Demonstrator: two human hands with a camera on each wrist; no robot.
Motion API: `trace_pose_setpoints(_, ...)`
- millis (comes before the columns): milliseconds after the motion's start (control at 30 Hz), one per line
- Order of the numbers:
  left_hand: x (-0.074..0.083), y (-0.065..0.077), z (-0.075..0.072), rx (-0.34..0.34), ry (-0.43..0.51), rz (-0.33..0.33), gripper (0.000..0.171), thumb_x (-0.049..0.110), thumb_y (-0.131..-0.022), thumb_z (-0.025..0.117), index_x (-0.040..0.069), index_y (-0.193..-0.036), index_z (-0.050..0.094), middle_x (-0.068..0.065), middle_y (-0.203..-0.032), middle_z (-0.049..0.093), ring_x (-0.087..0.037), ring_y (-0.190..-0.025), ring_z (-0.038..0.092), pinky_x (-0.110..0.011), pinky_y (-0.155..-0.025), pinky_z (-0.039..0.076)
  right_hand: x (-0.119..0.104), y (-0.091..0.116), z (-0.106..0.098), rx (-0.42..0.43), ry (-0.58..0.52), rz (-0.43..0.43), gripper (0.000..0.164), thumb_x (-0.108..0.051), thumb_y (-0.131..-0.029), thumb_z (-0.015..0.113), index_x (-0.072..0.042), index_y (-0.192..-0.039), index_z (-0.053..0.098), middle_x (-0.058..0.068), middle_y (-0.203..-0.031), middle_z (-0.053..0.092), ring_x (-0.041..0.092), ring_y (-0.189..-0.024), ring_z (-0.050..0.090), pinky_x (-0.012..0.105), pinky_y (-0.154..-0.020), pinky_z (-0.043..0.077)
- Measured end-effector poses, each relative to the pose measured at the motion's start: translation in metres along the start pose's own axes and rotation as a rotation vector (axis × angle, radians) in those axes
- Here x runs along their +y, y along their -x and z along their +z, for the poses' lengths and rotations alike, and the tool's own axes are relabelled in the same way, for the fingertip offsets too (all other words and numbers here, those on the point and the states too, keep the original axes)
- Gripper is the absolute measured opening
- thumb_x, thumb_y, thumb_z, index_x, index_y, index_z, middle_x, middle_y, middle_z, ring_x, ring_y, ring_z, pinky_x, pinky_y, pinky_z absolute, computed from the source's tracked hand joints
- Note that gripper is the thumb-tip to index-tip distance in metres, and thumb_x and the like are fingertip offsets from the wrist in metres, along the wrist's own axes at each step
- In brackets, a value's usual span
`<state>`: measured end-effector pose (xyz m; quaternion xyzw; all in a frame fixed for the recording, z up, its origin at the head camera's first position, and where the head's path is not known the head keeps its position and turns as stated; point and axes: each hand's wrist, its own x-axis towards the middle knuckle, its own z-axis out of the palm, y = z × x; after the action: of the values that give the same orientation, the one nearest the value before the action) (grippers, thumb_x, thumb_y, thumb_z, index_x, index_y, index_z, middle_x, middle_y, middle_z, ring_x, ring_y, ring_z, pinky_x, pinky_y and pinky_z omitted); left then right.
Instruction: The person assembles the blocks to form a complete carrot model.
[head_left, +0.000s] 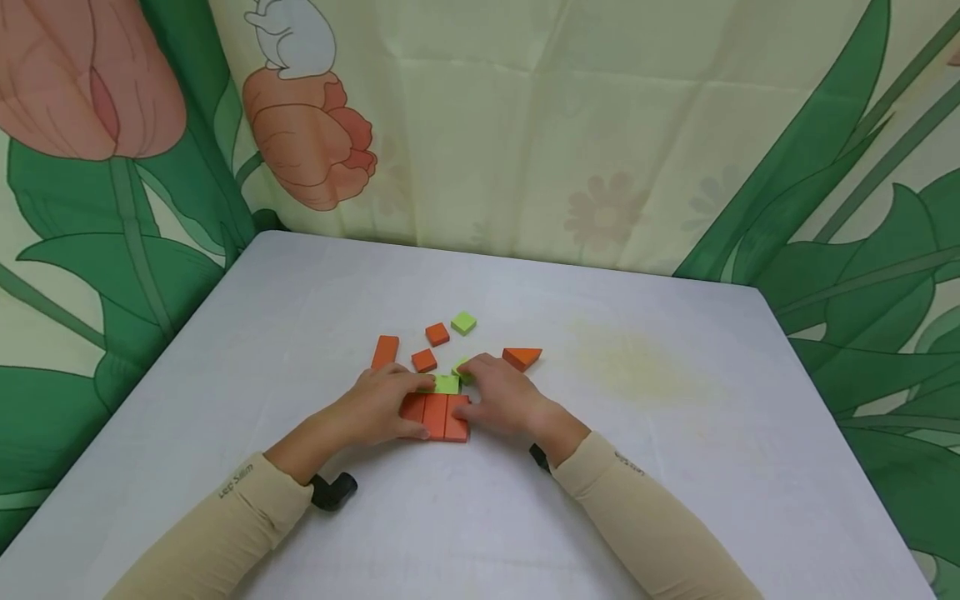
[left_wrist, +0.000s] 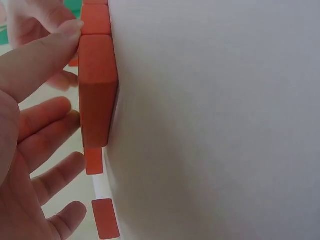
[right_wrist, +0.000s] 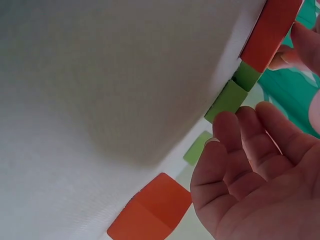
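Observation:
Three orange rectangular blocks (head_left: 435, 418) lie side by side, with a light green block (head_left: 447, 384) along their far edge. My left hand (head_left: 378, 406) spans the left end of this group. Its thumb touches an orange block (left_wrist: 97, 60) in the left wrist view, and its other fingers are spread. On the right side, my right hand (head_left: 504, 395) rests its thumb against the rightmost orange block. Its fingertips touch a second green block (right_wrist: 226, 101), partly hidden by them in the head view. Neither hand visibly grips a block.
Beyond the hands lie two small orange blocks (head_left: 437, 334), a green square block (head_left: 463, 323) and an orange triangular block (head_left: 521, 358). An orange rectangular block (head_left: 386, 351) lies just past the left hand. Everything sits on a white-covered table (head_left: 637, 500) before a floral curtain (head_left: 495, 125).

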<state>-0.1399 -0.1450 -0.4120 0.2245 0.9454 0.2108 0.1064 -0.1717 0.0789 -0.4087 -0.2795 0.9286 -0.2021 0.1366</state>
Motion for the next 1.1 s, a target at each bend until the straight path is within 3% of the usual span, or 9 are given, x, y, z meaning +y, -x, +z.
trace_pose_setpoints(267,0.003,-0.009,-0.010,0.050,-0.014,0.029,0.057,0.035,-0.083,0.083,0.010,-0.132,0.065,-0.001,-0.120,0.065,-0.027,-0.121,0.050,-0.051,-0.097,0.041,0.000,0.000,-0.001,-0.014,-0.009,0.024,0.056,-0.033,-0.093,0.071,-0.006,-0.139,0.055,0.007,-0.136,0.055,0.023,-0.124,0.051,0.038,-0.104,0.043)
trace_pose_setpoints(467,0.004,-0.036,-0.034,0.112,-0.024,0.022,0.054,0.030,-0.089,0.078,0.008,-0.136,0.062,-0.010,-0.128,0.064,-0.034,-0.127,0.048,-0.058,-0.102,0.036,0.001,0.002,-0.001,-0.017,0.024,0.019,0.056,-0.035,-0.092,0.071,-0.006,-0.138,0.057,0.007,-0.132,0.057,0.024,-0.119,0.054,0.038,-0.100,0.046)
trace_pose_setpoints(667,-0.005,-0.074,-0.051,0.046,-0.041,-0.066,0.053,0.026,-0.093,0.073,0.009,-0.140,0.057,-0.014,-0.133,0.059,-0.035,-0.129,0.045,-0.056,-0.105,0.034,0.001,0.002,0.000,-0.020,0.037,0.021,0.056,-0.036,-0.092,0.072,-0.006,-0.137,0.058,0.006,-0.129,0.058,0.022,-0.115,0.055,0.036,-0.098,0.047)
trace_pose_setpoints(867,-0.016,-0.104,-0.054,-0.031,-0.009,-0.153,0.052,0.024,-0.095,0.069,0.013,-0.144,0.054,-0.015,-0.137,0.056,-0.035,-0.130,0.045,-0.054,-0.107,0.036,-0.001,0.004,-0.002,-0.021,0.028,0.016,0.055,-0.035,-0.092,0.072,-0.007,-0.137,0.058,0.006,-0.129,0.058,0.024,-0.116,0.055,0.037,-0.099,0.046)
trace_pose_setpoints(1100,-0.018,-0.128,-0.049,-0.070,0.056,-0.147,0.050,0.017,-0.096,0.065,0.014,-0.145,0.052,-0.013,-0.140,0.054,-0.031,-0.129,0.047,-0.048,-0.108,0.039,0.000,0.005,-0.003,-0.016,0.046,0.009,0.054,-0.036,-0.092,0.072,-0.008,-0.137,0.059,0.005,-0.129,0.059,0.023,-0.116,0.055,0.037,-0.100,0.045)
